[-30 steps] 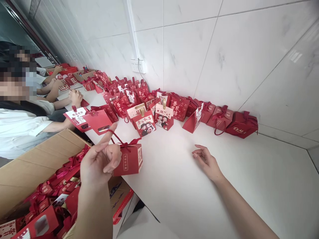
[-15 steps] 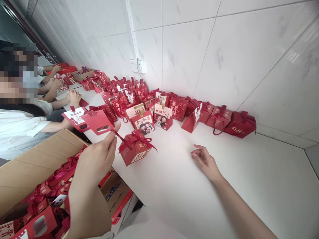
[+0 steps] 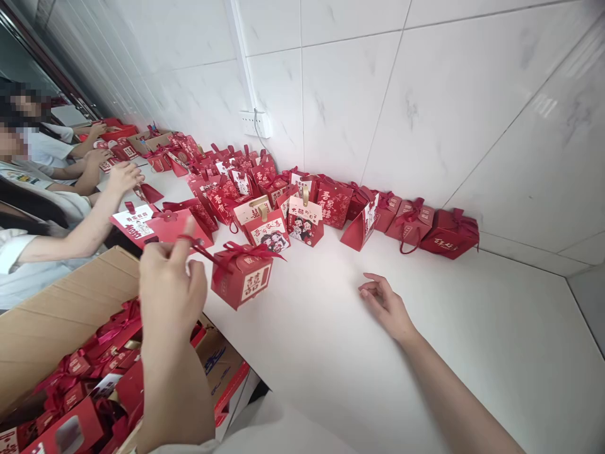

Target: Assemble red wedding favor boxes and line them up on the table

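Observation:
My left hand (image 3: 174, 284) is closed on the twisted cord handle of a small red gift box (image 3: 243, 277), with the index finger pointing up. The box has a dark red ribbon bow on top and a white label with red characters on its front. It hangs by the near left edge of the white table (image 3: 378, 378), in front of the standing boxes; I cannot tell whether its base touches the tabletop. My right hand (image 3: 388, 309) rests at the middle of the table, fingers loosely curled and apart, holding nothing.
Red gift boxes (image 3: 333, 205) stand in rows along the tiled wall. At lower left, a large cardboard carton (image 3: 61, 302) holds many red boxes. A co-worker's hand (image 3: 125, 176) is over the table's far left. A power strip (image 3: 254, 123) is on the wall.
My left hand has moved left with the gift box, which has turned to show more of its label. My right hand stays put. A co-worker's hands have shifted left.

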